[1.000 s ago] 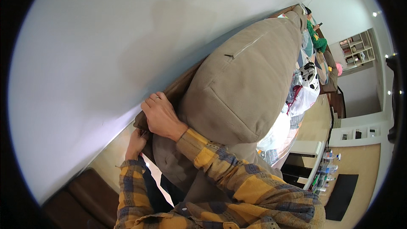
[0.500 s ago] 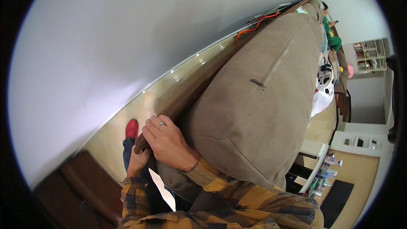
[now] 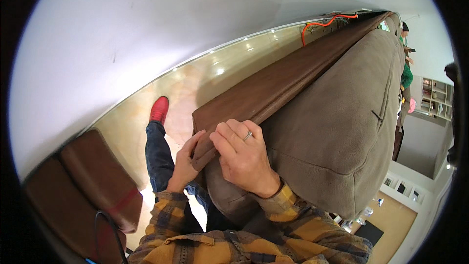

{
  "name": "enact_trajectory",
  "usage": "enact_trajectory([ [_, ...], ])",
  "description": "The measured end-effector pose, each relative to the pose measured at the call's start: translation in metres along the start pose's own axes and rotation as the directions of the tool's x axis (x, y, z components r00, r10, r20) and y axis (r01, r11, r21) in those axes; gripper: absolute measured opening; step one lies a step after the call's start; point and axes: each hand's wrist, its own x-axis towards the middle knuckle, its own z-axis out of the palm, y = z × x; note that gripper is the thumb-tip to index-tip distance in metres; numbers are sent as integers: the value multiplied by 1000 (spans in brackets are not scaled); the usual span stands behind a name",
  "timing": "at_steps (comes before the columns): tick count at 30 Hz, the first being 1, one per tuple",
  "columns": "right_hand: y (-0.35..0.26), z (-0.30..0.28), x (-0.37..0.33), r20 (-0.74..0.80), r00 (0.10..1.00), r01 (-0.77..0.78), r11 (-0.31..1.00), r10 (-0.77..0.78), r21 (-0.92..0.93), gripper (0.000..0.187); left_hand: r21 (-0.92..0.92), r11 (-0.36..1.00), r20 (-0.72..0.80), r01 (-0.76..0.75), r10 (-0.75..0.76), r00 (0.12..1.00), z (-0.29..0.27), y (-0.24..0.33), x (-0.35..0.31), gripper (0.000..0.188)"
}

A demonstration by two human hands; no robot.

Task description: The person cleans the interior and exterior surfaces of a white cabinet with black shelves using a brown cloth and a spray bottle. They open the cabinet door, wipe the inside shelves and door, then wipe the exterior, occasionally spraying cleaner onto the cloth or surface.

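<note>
A long sofa with a plump grey-brown cushion (image 3: 332, 112) and a brown leather back (image 3: 268, 83) runs from beside me toward the far right. My right hand (image 3: 244, 159), a ring on one finger, is closed over the top edge at the sofa's near end. Just left of it, my left hand (image 3: 184, 166) grips the near corner of the brown leather back from the outer side. The two hands are close together but apart. The right fingertips are partly hidden behind the fold.
A white wall (image 3: 146, 34) runs along the left. Between it and the sofa, an orange cord (image 3: 320, 23) loops near the floor. Brown leather cushions (image 3: 100, 166) stand at the lower left beside a black cable (image 3: 111, 225). A person in green (image 3: 406, 76) is far off.
The sofa's brown back has tipped away from the wall side into view, showing its broad face. Both hands have shifted right, still gripping near the corner. The lower-left cushions show more.
</note>
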Motion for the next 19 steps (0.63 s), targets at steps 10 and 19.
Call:
enact_trajectory([
  [10, -5, -29, 4, -87, 983, -137, 957, 164, 255, 14, 65, 992, 90, -108, 102, 991, 14, -3, -16, 56],
  [19, -27, -2, 26, -242, 845, -453, 879, 477, 150, 15, 466, 746, 625, -475, 102, 774, -75, -13, 44, 47],
])
